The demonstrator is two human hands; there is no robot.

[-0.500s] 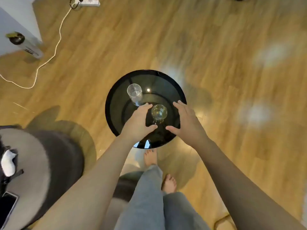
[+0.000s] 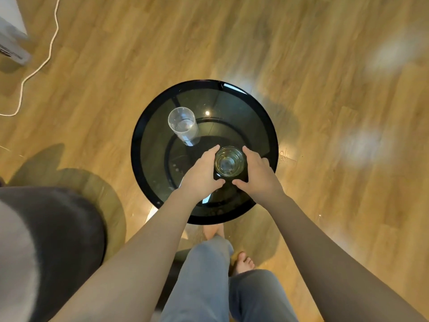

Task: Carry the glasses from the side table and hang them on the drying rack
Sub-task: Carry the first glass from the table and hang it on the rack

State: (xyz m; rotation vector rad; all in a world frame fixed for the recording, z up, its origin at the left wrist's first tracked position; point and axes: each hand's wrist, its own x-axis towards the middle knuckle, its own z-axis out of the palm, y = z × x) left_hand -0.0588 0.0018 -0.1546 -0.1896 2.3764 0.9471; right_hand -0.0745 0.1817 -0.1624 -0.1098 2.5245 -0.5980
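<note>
A round black glass side table [image 2: 148,117] stands on the wooden floor right in front of me. Two clear glasses are on it. The tall glass [image 2: 183,125] stands upright at the back left, untouched. The short glass [image 2: 229,161] stands near the middle, seen from above. My left hand [image 2: 199,175] cups its left side and my right hand [image 2: 258,175] its right side, with fingertips at the rim and the thumbs almost meeting in front of it. No drying rack is in view.
A dark grey round seat [image 2: 58,240] sits close on my left. A white cable [image 2: 34,70] runs over the floor at the far left, near a white unit [image 2: 11,47]. My legs and bare feet [image 2: 243,263] are at the table's near edge.
Both hands have closed in on the short glass from either side; before, they were spread apart around it. The view has moved closer to the table.
</note>
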